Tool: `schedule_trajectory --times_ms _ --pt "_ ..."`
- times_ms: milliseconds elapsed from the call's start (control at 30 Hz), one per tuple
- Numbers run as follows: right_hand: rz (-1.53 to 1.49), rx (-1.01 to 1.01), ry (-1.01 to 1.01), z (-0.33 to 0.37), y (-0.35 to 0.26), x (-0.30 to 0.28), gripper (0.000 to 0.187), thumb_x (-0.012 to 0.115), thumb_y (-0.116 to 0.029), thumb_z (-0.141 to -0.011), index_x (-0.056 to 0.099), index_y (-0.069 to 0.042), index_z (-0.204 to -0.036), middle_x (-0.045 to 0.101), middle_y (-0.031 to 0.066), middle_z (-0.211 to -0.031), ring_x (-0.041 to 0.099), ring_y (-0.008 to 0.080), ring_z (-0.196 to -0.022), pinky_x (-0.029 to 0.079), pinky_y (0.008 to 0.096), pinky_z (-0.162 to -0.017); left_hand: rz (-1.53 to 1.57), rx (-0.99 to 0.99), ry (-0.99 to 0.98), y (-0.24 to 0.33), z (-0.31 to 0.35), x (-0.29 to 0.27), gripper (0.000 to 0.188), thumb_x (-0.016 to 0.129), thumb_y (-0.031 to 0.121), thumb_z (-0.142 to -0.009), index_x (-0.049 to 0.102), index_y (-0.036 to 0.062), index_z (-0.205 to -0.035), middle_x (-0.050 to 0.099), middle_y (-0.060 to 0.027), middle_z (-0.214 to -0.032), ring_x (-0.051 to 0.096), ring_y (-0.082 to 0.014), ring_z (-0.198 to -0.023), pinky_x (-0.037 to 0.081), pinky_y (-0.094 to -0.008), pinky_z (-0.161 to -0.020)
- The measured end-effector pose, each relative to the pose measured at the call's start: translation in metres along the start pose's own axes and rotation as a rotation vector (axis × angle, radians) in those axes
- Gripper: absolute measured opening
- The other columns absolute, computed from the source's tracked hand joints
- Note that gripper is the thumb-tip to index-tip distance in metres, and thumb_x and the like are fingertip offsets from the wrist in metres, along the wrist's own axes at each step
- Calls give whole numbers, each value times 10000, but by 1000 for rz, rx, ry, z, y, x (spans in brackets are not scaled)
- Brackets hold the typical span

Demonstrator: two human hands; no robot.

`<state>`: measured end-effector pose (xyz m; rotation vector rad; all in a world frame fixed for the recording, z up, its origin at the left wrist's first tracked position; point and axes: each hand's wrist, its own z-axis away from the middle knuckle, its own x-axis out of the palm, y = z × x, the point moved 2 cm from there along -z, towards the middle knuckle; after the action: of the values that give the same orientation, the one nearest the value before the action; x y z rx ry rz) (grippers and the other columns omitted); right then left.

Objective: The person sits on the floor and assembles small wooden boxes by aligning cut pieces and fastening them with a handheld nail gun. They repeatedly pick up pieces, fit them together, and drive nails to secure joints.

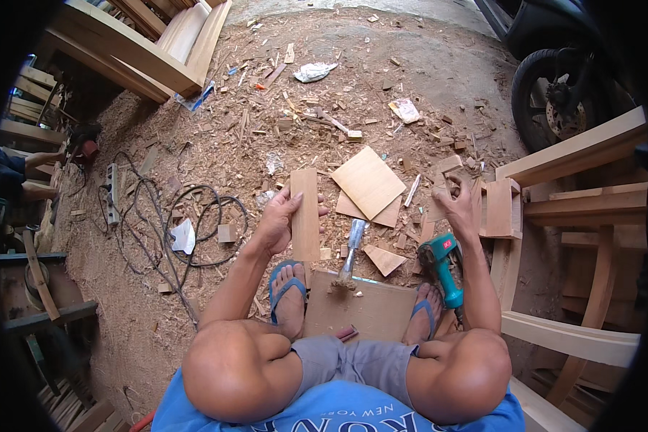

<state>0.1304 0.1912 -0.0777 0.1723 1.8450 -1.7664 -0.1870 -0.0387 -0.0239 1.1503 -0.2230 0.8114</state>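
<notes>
My left hand (275, 222) grips a flat rectangular wooden board (306, 216) along its left edge, thumb on its face and fingertips showing at its right side. My right hand (457, 201) is raised beside some wood pieces at the right, its thumb and fingers pinched together; whatever is between them is too small to make out. Below that hand, a teal corded power tool (446, 273) lies next to my right foot. Between my feet is a brown flat panel (360, 309), with a pale-handled tool (354, 241), its lower end crusted brown, at its far edge.
Two square wooden plates (369, 181) lie overlapped ahead among shavings and offcuts. Black cable coils (201, 216) and a power strip (112, 193) are at left. Wooden frames (576, 327) stand at right, below a motorbike wheel (554, 99). Another person's hand (43, 158) shows far left.
</notes>
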Motion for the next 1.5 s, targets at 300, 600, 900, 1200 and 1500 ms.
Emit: schedule_trajectory --times_ms 300,600,900,1200,1500 --pt "-607 205 -466 54 -101 29 462 676 -203 -897 506 45 -1248 645 146 -1067 688 214 -930 579 310 -778 299 -61 175 12 -13 -24 424 355 156 -1031 345 -58 -1397 587 -224 -1249 624 -296 -1080 550 -422 -931" --pt "-568 260 -795 105 -127 64 625 718 -197 -875 415 58 -1359 611 145 -1174 664 206 -994 538 323 -891 228 -178 178 15 -39 4 443 343 90 -1006 303 -92 -1408 542 -280 -1294 648 -325 -1050 565 -425 -920" --pt "-474 202 -640 114 -120 62 677 794 -277 -820 465 43 -1319 601 138 -1208 598 193 -1082 477 340 -964 -199 -114 60 15 -36 55 366 432 40 -967 432 -61 -1318 618 -210 -1117 691 -285 -918 619 -408 -699" --pt "-508 54 -507 99 -127 47 637 732 -246 -873 438 44 -1359 584 157 -1253 565 186 -1120 479 326 -945 -163 -77 -181 22 -13 78 442 483 161 -1009 393 54 -1428 645 -101 -983 651 -130 -709 573 -262 -579" --pt "-286 -1 -683 89 -153 9 542 724 -310 -855 524 -2 -1254 601 70 -1072 568 145 -951 474 300 -836 98 -174 -331 17 3 78 407 416 409 -1037 453 141 -1341 367 38 -617 352 -55 -393 311 -204 -375"
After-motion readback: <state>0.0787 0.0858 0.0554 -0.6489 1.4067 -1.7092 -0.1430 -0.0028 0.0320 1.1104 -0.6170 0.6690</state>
